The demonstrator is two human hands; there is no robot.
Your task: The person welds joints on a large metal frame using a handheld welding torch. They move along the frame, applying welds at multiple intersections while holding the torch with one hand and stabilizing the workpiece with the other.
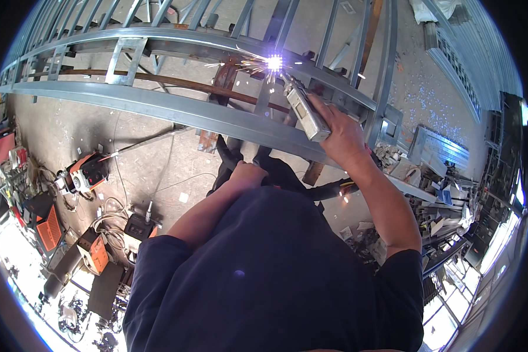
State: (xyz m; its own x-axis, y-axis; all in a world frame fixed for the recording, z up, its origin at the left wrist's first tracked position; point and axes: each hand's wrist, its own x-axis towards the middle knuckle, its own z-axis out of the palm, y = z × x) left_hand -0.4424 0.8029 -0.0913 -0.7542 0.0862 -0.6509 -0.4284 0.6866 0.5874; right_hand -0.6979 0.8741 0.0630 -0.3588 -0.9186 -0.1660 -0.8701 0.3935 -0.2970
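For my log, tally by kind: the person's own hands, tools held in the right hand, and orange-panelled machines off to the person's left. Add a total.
Hands: 2 (left hand, right hand)
Tools in the right hand: 1 (grey handheld tool)
Orange-panelled machines: 3 (round-fronted one, boxy one, slotted one)
Total: 6

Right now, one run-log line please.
right hand: gripping grey boxy tool | left hand: near dark shirt, grip unclear | sparks: bright, by tool's tip, at metal frame
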